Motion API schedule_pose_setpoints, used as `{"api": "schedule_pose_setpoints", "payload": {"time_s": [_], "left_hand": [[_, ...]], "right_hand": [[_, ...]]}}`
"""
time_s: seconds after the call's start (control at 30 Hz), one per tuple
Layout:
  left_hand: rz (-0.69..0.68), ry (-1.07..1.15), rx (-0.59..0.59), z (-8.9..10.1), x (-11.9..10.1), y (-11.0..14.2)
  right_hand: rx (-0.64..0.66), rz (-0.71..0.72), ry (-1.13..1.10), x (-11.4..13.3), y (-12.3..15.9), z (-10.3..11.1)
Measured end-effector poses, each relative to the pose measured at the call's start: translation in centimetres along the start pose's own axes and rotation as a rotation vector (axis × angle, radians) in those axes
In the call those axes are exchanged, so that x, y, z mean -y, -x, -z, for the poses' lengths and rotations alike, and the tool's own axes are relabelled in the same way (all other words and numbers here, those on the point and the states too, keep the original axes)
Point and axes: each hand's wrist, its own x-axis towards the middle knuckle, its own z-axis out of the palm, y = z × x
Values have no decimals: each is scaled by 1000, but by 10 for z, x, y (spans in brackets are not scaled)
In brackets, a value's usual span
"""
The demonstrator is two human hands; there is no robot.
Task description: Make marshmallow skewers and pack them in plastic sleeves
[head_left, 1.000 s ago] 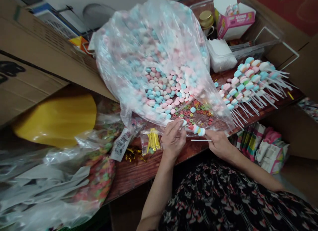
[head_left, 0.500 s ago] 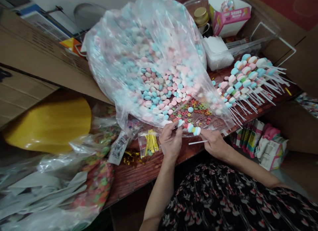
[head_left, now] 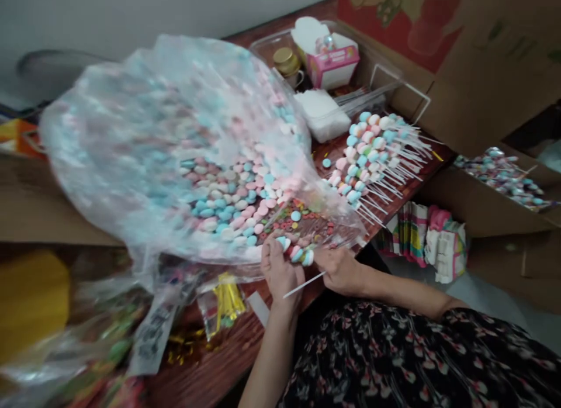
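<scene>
Left hand (head_left: 280,273) and right hand (head_left: 339,270) are together over the near edge of the wooden counter (head_left: 210,373), right at the mouth of a clear plastic bag (head_left: 131,133) full of pastel pink, blue and white candies. Left fingers (head_left: 272,253) pinch narrow on the left end of a short candy row (head_left: 298,255); right fingers (head_left: 322,259) are curled closed at its other end and around a thin white stick (head_left: 304,284). The stick's long axis runs diagonally, its free tip low and left over the left hand, its other end going into the right hand, so the right hand is nearer the held end. The candy row lies just above the stick, slanting down to the right. Loose coloured candy rings (head_left: 302,227) lie just behind the fingers. Toward the counter's right edge lies a fan of finished candy sticks (head_left: 372,154), tips pointing right and toward the near edge. Fingers hide where the stick meets the candies, so whether it passes through them is hard to tell. Motion blur softens the bag's left side.
</scene>
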Motion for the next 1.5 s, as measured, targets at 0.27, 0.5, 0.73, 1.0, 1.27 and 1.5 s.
{"api": "schedule_pose_setpoints", "payload": {"time_s": [0.27, 0.5, 0.73, 1.0, 1.27, 1.5], "left_hand": [[231, 131, 65, -25, -10, -11], [259, 95, 100, -36, 9, 4], [-143, -395, -10, 32, -17, -29], [-542, -1478, 362, 22, 2, -72], [-534, -1221, 337, 29, 8, -77], [-133, -604, 22, 51, -31, -90]], "right_hand": [[-90, -15, -77, -4, 10, 23], [-158, -26, -159, -3, 30, 40], [-485, -196, 251, -60, 31, 110], [-121, -446, 676, -100, 7, 123], [-413, -437, 436, -73, 48, 139], [-179, -463, -168, -48, 57, 144]]}}
